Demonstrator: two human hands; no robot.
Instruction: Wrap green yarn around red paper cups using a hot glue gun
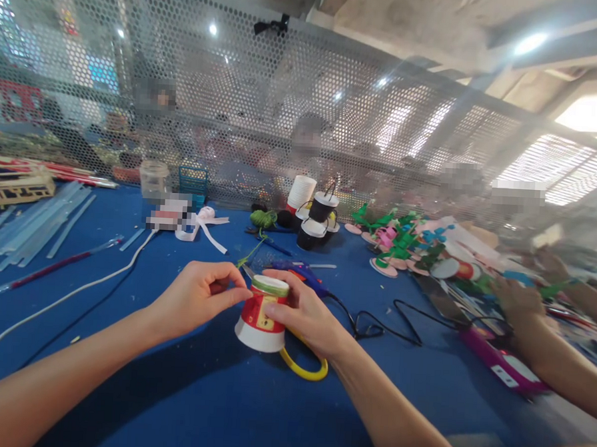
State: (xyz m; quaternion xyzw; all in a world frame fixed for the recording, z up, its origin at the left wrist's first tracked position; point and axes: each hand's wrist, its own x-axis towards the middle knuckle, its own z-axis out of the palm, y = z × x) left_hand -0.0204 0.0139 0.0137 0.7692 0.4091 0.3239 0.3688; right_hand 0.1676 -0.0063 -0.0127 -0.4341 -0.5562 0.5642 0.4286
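This is a craft workshop with shared benches. A blue tabletop (122, 348) runs up to a perforated metal screen (284, 116) along its far edge, and other people sit at work behind it. Clear glue sticks (33, 219) lie heaped near the far left corner. Paper cups (315, 211) stand stacked at the far edge, and coloured foam cut-outs (407, 242) crowd the right side. Overhead are bare concrete and strip lights (531, 42).

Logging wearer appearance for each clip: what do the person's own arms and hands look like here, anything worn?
Both arms are bare as far as the picture shows, with no sleeves in view. The left hand and right hand wear no gloves, and no rings, watch or bracelets show. No markings are visible on either forearm.
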